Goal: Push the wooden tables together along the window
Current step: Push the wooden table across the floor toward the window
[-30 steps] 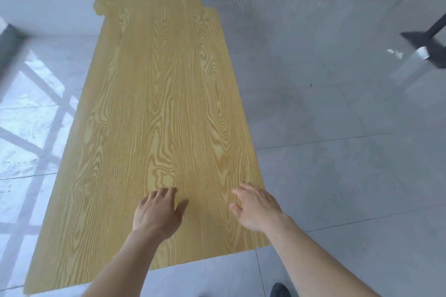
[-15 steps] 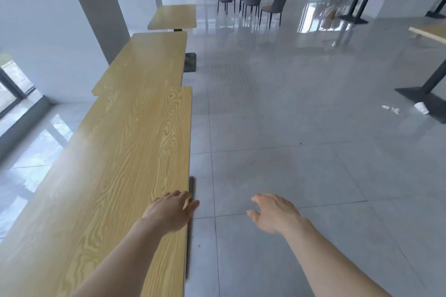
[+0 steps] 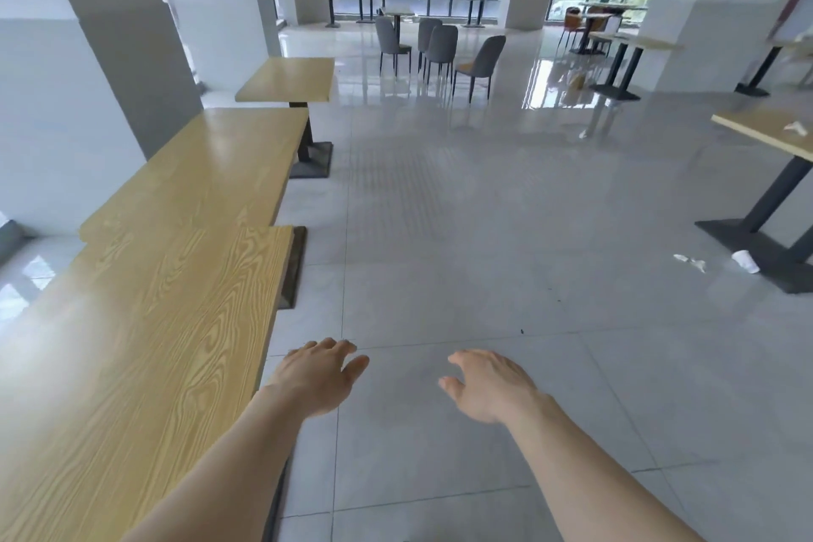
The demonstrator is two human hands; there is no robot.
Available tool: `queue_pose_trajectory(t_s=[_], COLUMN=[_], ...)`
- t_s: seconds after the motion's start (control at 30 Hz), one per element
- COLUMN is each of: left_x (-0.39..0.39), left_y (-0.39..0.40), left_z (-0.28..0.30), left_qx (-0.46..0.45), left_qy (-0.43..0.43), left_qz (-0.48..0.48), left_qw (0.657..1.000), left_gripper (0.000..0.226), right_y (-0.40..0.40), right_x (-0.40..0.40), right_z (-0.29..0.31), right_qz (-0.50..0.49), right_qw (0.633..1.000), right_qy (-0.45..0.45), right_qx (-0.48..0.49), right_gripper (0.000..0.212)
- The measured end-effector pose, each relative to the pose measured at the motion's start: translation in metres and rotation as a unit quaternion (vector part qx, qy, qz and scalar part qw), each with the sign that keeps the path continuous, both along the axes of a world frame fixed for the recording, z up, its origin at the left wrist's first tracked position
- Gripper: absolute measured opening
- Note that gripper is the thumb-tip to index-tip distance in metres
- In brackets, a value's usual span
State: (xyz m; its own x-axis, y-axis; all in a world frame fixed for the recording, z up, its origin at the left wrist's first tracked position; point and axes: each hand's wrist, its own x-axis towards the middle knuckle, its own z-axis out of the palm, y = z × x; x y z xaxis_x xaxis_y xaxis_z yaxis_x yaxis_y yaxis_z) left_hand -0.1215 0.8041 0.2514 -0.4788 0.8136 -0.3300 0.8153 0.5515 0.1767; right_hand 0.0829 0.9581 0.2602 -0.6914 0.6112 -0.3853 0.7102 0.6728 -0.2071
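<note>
Beside the near table [image 3: 145, 365], both hands [image 3: 319, 378] [image 3: 490, 387] hover open and empty; it abuts the next table [image 3: 206, 172], seemingly joined.

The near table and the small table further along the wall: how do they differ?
The near table is long and butts against the next table, while the small table is short and squarish and stands apart, with a gap before the row. The near table's foot barely shows under its edge; the small table's dark post and flat base are in plain view. Both have the same yellow wood-grain tops.
</note>
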Motion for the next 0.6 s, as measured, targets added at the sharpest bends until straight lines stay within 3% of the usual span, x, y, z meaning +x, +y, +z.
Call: queue_pose_trajectory(t_s=[0.37,0.6], left_x=[-0.15,-0.247], left_y=[0.23,0.379], left_z=[0.03,0.028], left_qx=[0.037,0.042], left_qy=[-0.011,0.009], left_qz=[0.009,0.013], left_qw=[0.999,0.999], left_gripper=[0.061,0.061], right_y=[0.234,0.381], right_x=[-0.155,-0.259], right_z=[0.033,0.021], right_qz=[-0.015,0.0], right_qw=[0.999,0.998], right_qy=[0.026,0.037], right_qx=[0.037,0.044], right_gripper=[0.051,0.046])
